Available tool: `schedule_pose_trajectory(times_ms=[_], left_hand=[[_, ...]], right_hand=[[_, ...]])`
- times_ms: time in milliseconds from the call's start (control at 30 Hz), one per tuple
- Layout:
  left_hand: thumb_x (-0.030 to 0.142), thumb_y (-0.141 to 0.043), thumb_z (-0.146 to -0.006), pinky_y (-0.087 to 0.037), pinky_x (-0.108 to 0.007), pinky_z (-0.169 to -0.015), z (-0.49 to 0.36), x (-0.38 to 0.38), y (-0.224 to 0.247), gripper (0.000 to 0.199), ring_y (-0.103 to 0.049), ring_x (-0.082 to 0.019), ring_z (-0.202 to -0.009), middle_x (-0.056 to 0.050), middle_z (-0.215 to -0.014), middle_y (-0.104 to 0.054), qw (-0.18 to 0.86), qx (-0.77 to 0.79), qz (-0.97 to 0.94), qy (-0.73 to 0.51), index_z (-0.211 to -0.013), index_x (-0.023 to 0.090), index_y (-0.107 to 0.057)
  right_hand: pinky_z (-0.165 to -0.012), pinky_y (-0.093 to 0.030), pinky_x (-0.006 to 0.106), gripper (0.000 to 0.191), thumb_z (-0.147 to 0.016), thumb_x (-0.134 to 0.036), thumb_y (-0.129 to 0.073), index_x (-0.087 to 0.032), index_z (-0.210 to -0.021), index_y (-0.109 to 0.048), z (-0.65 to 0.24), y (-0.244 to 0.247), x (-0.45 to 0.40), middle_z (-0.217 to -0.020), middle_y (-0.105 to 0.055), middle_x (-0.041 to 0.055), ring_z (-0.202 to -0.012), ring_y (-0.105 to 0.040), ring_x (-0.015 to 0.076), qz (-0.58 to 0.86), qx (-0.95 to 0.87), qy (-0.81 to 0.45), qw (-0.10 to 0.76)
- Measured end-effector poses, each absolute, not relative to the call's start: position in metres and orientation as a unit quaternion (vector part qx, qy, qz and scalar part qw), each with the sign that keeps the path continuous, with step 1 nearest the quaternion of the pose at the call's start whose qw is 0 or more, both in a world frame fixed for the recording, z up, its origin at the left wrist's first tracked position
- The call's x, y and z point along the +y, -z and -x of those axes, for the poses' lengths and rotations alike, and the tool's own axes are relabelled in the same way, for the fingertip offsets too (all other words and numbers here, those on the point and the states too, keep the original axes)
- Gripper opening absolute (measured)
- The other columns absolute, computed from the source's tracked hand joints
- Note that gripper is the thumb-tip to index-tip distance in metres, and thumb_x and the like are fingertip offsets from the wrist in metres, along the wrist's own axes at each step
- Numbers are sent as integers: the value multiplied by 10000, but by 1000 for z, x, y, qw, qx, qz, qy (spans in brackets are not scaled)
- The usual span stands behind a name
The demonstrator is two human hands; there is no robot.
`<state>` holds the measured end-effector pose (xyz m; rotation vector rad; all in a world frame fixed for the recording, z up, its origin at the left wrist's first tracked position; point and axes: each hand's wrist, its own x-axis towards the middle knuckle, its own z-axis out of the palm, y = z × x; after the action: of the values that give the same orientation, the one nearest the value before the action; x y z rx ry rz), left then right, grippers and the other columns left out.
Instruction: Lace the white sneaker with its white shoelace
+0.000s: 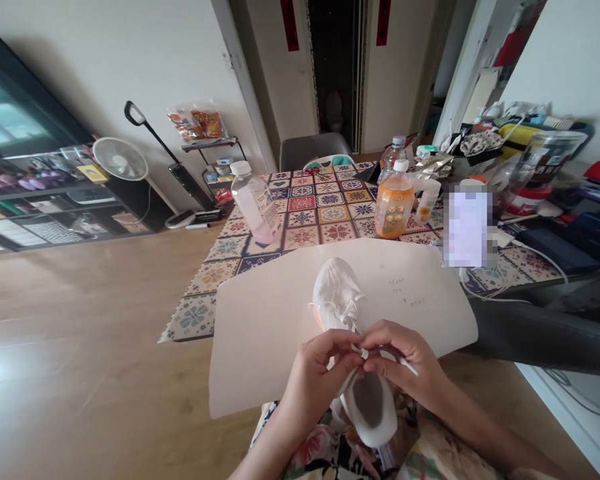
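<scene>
The left hand [325,360] pinches the white lace [409,367] with thumb and finger close together; if this pinch becomes weak, I think the small loop may slip open. The white shoe [335,287] has its toe far, upon the large pale sheet [260,333], and its heel near, over the person's lap. A strong pull toward the body could perhaps drag or turn it, because the heel seems to have little support. The right hand [405,353] is also narrow on the lace, whose free end sticks out; uneven pulling could make a tight knot.

The floor [105,287] at left is wooden, with a white fan [121,159] farther away. On the patterned table [300,200], a bottle with pink liquid [257,207] stands at left; a grey chair [315,147] is beyond. An orange bottle [395,207] stands to the right, beside crowded household items.
</scene>
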<state>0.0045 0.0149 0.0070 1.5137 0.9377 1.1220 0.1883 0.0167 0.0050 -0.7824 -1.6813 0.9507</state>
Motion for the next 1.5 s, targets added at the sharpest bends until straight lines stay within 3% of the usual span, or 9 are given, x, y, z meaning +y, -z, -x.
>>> schedule_pose_trajectory(times_ms=[167,400,500,600,767,1100,1233,1400,1500], left_hand=[[174,-708,-809,-498,-239,-613,-7,15,-12,14,-617,-142,-649,-32,-750,-685,416,375,-658,-504,-817,176,-719],[94,-667,-810,-484,-282,-691,-7,12,-12,115,-596,-172,-707,-23,-700,-675,360,362,-703,-496,-757,195,-668],[69,-654,-798,-473,-288,-704,-7,11,-11,135,-586,-171,-715,-16,-707,-652,351,375,-694,-505,-754,196,-651],[80,-663,-808,-476,-288,-702,-7,11,-10,116,-591,-168,-709,-13,-698,-639,354,379,-680,-519,-776,192,-667],[116,-698,-840,-497,-291,-688,-7,13,-10,83,-614,-170,-685,-19,-668,-669,328,345,-696,-537,-837,192,-733],[287,-694,-883,-476,-297,-691,-4,13,-7,140,-604,-171,-669,-31,-675,-669,387,375,-671,-509,-797,184,-733],[404,-712,-860,-465,-275,-657,-4,13,-1,243,-572,-157,-638,-22,-656,-635,455,394,-623,-500,-793,171,-733],[456,-733,-830,-462,-272,-670,-3,16,0,297,-571,-160,-661,-31,-668,-647,491,398,-604,-486,-780,163,-744],[440,-751,-817,-462,-266,-655,-1,20,-1,280,-569,-151,-637,-24,-664,-650,509,386,-599,-483,-761,166,-741]], right_hand=[[-673,-500,260,165,-959,-349,-627,-220,-864,-669,-187,-7,13,-798,-693,28,-732,-634,165,319,-707,-365,515],[-559,-458,213,155,-940,-316,-631,-217,-823,-605,-184,-1,9,-697,-615,-12,-603,-570,134,377,-631,-410,540],[-644,-483,226,30,-936,-259,-627,-230,-944,-622,-188,-5,9,-804,-635,2,-697,-594,145,369,-668,-396,510],[-797,-489,284,175,-923,-205,-629,-234,-1095,-629,-195,-12,10,-974,-648,45,-891,-604,190,334,-751,-353,448],[-882,-444,357,68,-959,-214,-586,-229,-1002,-637,-198,-14,11,-989,-615,63,-979,-545,229,351,-787,-271,430],[-850,-477,326,137,-966,-335,-529,-219,-931,-591,-197,-14,12,-1043,-526,57,-1004,-545,211,344,-733,-450,376],[-876,-452,373,64,-921,-239,-584,-226,-977,-555,-194,-11,10,-1017,-571,61,-999,-546,231,349,-786,-279,427],[-934,-380,407,233,-907,-101,-575,-246,-1087,-602,-194,-7,8,-1010,-700,53,-1011,-593,232,305,-847,33,434],[-946,-365,400,234,-892,-122,-612,-272,-1070,-640,-199,-7,8,-981,-740,21,-982,-636,218,278,-859,71,423]])
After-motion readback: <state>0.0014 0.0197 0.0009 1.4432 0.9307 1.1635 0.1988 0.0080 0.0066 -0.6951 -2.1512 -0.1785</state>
